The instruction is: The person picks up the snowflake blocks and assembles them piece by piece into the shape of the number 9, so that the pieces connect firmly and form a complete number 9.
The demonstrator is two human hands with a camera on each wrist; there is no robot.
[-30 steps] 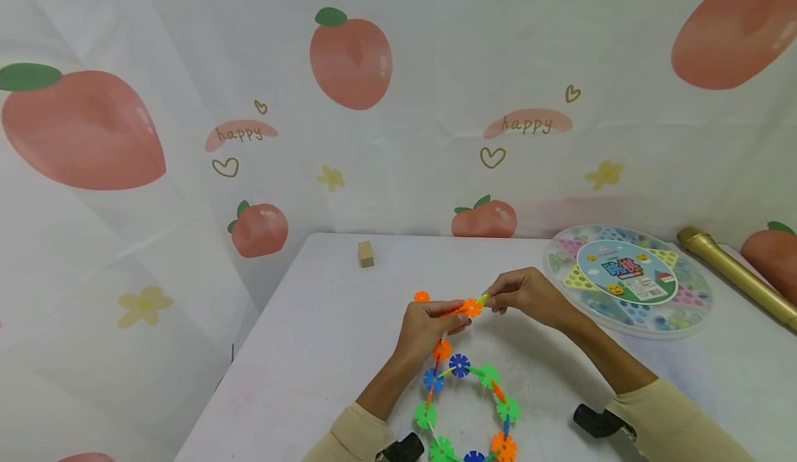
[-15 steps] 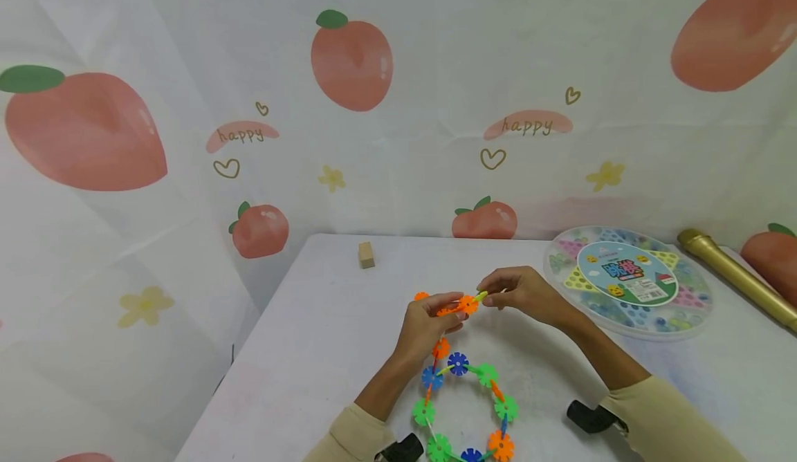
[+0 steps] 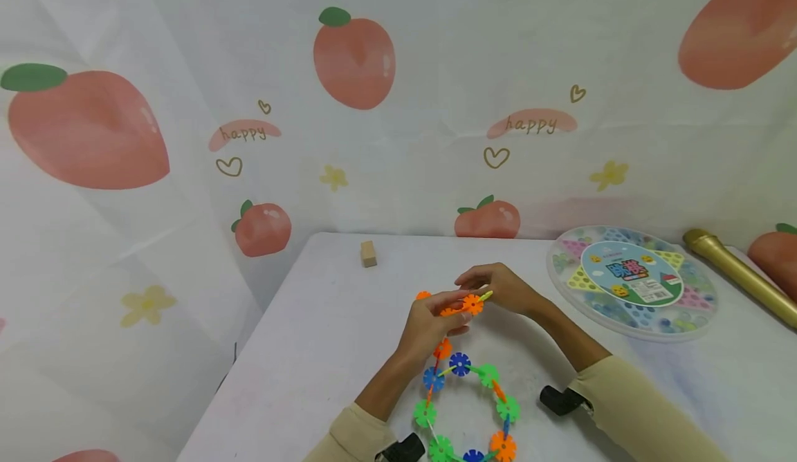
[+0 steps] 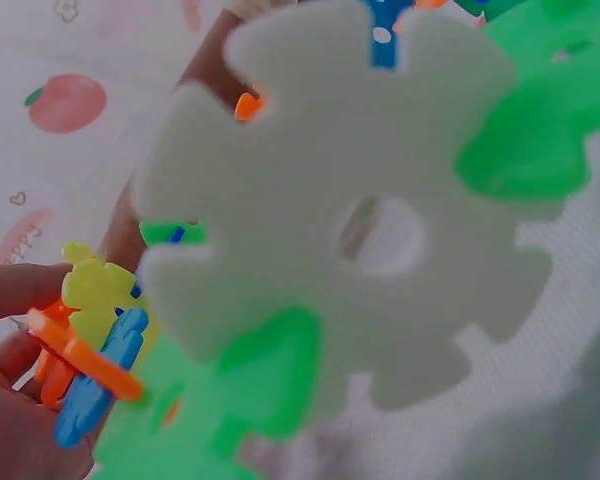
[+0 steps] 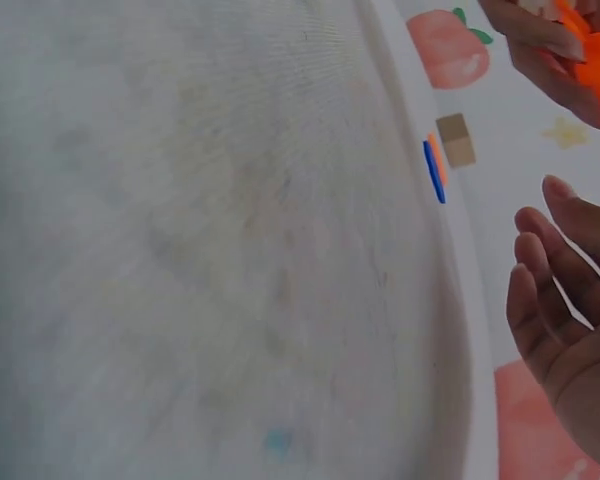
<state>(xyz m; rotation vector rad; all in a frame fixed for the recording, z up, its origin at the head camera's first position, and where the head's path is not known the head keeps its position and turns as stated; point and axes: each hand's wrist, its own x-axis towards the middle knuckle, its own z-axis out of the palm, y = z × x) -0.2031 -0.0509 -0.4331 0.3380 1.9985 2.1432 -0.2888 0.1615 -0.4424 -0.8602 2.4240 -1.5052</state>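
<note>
My left hand [image 3: 423, 322] pinches an orange notched plastic disc [image 3: 472, 304], to which a yellow disc [image 3: 486, 296] is joined edge-on. From that hand a chain of interlocked snowflake discs runs down to a loop on the table, with green discs [image 3: 488, 376], blue discs [image 3: 459, 364] and orange ones among them. In the left wrist view a white disc [image 4: 270, 200] looms close, joined to green ones. Just behind the held discs is my right hand [image 3: 501, 288]. The right wrist view shows that hand with loosely bent, spread fingers and nothing in them, apart from the left hand.
A wooden block [image 3: 369, 254] stands toward the back of the white table. At the back right lies a round clear Chinese checkers box [image 3: 629, 272] with marbles, beside a gold microphone-like rod [image 3: 741, 274]. A peach-printed cloth [image 3: 411, 171] hangs behind.
My right hand has let go of the yellow disc and moved left, behind the left hand's fingertips. The left hand keeps its hold on the orange disc.
</note>
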